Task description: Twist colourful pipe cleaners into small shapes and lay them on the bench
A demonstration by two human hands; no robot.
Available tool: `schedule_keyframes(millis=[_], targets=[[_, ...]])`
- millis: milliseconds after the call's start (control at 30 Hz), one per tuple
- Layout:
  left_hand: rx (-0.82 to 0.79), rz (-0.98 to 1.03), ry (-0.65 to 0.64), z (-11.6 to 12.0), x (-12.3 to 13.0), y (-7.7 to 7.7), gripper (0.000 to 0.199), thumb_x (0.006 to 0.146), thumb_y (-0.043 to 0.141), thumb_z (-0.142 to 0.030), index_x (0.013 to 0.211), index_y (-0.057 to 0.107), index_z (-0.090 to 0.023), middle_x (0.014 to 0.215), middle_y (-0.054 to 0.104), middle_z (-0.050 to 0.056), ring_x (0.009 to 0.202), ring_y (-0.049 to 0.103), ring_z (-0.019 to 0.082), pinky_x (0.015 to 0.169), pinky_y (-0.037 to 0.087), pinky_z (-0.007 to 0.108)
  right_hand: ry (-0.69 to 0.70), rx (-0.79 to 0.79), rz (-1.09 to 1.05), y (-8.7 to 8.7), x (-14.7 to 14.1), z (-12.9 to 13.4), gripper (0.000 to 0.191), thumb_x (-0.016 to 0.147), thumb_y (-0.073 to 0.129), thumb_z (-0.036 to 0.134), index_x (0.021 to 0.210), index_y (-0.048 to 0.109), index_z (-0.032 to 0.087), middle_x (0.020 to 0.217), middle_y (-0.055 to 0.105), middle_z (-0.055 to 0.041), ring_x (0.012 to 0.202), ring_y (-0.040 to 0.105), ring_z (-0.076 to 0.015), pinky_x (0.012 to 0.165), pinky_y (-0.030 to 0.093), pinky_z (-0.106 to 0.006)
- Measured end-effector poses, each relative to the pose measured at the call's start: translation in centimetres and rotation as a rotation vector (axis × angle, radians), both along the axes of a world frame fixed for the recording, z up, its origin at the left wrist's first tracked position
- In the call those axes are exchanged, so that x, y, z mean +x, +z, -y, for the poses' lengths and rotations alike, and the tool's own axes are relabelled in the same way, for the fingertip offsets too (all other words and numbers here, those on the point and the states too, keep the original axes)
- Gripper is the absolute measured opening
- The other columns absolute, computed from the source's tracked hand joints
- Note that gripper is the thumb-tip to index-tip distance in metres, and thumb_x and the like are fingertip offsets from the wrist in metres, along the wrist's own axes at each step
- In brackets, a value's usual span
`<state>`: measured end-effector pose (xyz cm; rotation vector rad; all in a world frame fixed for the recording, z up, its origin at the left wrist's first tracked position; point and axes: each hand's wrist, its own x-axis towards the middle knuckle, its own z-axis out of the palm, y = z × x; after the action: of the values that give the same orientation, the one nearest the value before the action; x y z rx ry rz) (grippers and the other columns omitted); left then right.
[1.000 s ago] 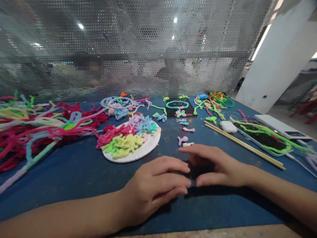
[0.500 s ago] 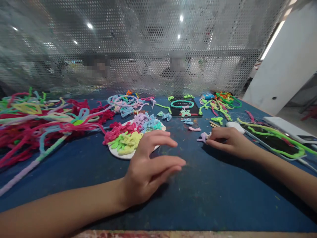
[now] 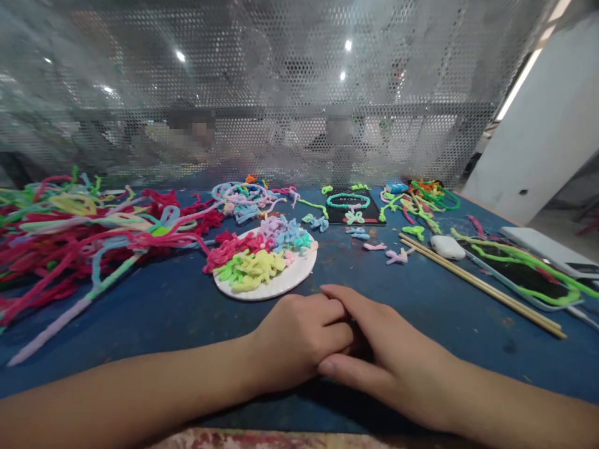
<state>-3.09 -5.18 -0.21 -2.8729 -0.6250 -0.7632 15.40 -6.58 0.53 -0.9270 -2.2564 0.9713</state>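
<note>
My left hand (image 3: 304, 333) rests over the dark blue table with its fingers curled in. Wrapped around those fingers is my right hand (image 3: 386, 349), its thumb below and its index finger above. No object shows in either hand; the space between the palms is hidden. Just beyond my left hand stands a white plate (image 3: 299, 268) heaped with short twisted pipe cleaner pieces in red, green, yellow, purple and blue. A small purple pipe cleaner piece (image 3: 396, 256) lies beyond my right hand, beside the tips of two wooden chopsticks (image 3: 486, 287).
Long pink and multicoloured pipe cleaners (image 3: 107, 243) pile up on the left. At the back, a pipe cleaner ring (image 3: 349, 201) lies on a black device with a lit clock. To the right are a white earphone case (image 3: 448, 247) and a phone (image 3: 515, 274). A perforated metal screen (image 3: 281, 81) rises behind.
My right hand has let go of the purple piece and moved left and nearer to clasp my left hand. My left hand's fingers have curled in. The chopsticks now show fully.
</note>
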Motion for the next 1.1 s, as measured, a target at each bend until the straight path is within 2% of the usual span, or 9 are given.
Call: schedule_keyframes(millis=[100,200,300,400,567,767,900,1000,1100], targets=[[-0.2,0.144,-0.012,-0.3,-0.1,0.5,0.023,0.093,0.047,-0.018,0.088,0.068,-0.013,0.089,0.067,0.007,0.08,0.059,0.016,0.07,0.047,0.026,-0.036,-0.112,-0.045,-0.3,-1.0,-0.6,0.038,0.085,0.063,0.035,0.118,0.051,0.021,0.107,0.067,-0.0052,0.093,0.063,-0.0193,0.078,0.049,-0.03],[-0.423,0.388,0.065,-0.8,-0.1,0.7,0.017,0.092,0.054,-0.016,0.094,0.071,-0.015,0.092,0.068,0.005,0.085,0.062,0.013,0.078,0.048,0.022,-0.081,-0.082,-0.073,-0.5,-0.3,-1.8,0.024,0.086,0.061,0.034,0.106,0.056,0.021,0.09,0.066,-0.0004,0.076,0.059,-0.0137,0.066,0.043,-0.024],[-0.671,0.555,0.211,-1.4,-0.2,0.5,0.02,0.093,0.053,-0.024,0.088,0.071,-0.017,0.075,0.064,0.001,0.063,0.06,0.009,0.059,0.048,0.017,-0.137,-0.054,-0.047,-0.9,0.6,-2.5,0.013,0.089,0.056,0.03,0.098,0.059,0.02,0.079,0.063,0.0008,0.067,0.054,-0.012,0.059,0.038,-0.023],[-0.806,0.688,0.349,-1.8,-0.4,0.2,0.025,0.094,0.049,-0.033,0.086,0.067,-0.018,0.058,0.051,-0.004,0.045,0.045,0.007,0.041,0.035,0.016,-0.141,-0.079,-0.06,-1.1,0.8,-2.6,0.013,0.09,0.055,0.031,0.096,0.059,0.02,0.074,0.061,0.0016,0.064,0.053,-0.0113,0.056,0.037,-0.021],[-0.616,0.683,0.404,-1.8,-0.4,0.4,0.029,0.093,0.048,-0.033,0.074,0.062,-0.017,0.057,0.047,-0.004,0.049,0.04,0.007,0.048,0.036,0.017,-0.166,0.011,-0.132,-1.2,1.0,-3.2,0.027,0.095,0.046,0.032,0.076,0.06,0.019,0.071,0.063,0.0008,0.066,0.056,-0.0114,0.061,0.042,-0.021],[-0.601,0.594,0.437,-1.8,-0.2,0.4,0.028,0.094,0.047,-0.032,0.076,0.062,-0.017,0.063,0.055,-0.002,0.057,0.051,0.01,0.052,0.039,0.02,-0.404,0.26,-0.036,-1.2,2.2,-5.0,0.033,0.094,0.045,0.035,0.073,0.065,0.019,0.069,0.067,-0.0021,0.065,0.06,-0.0159,0.059,0.042,-0.025],[-0.41,0.442,0.301,-1.5,-0.3,0.5,0.017,0.093,0.048,-0.021,0.084,0.062,-0.018,0.073,0.063,-0.001,0.068,0.059,0.01,0.063,0.044,0.02,-0.479,0.248,0.069,-1.3,2.8,-5.8,0.035,0.092,0.046,0.039,0.074,0.07,0.021,0.076,0.071,-0.0047,0.073,0.064,-0.0214,0.068,0.048,-0.033],[-0.18,0.192,0.137,-1.3,-0.4,0.3,0.013,0.093,0.049,-0.016,0.091,0.061,-0.017,0.077,0.065,0.001,0.07,0.061,0.011,0.065,0.044,0.021,-0.47,0.431,0.136,-1.1,2.8,-5.4,0.027,0.085,0.052,0.031,0.102,0.07,0.02,0.111,0.066,-0.0114,0.103,0.06,-0.0314,0.089,0.046,-0.049],[-0.044,-0.073,0.123,-1.4,-0.3,-0.2,0.019,0.095,0.045,-0.02,0.09,0.063,-0.017,0.074,0.064,0.002,0.065,0.06,0.014,0.056,0.042,0.023,-0.256,0.638,0.03,-0.7,2.4,-3.7,0.069,0.074,0.055,0.018,0.141,0.04,0.018,0.149,0.035,-0.0134,0.136,0.032,-0.0326,0.111,0.029,-0.052]])
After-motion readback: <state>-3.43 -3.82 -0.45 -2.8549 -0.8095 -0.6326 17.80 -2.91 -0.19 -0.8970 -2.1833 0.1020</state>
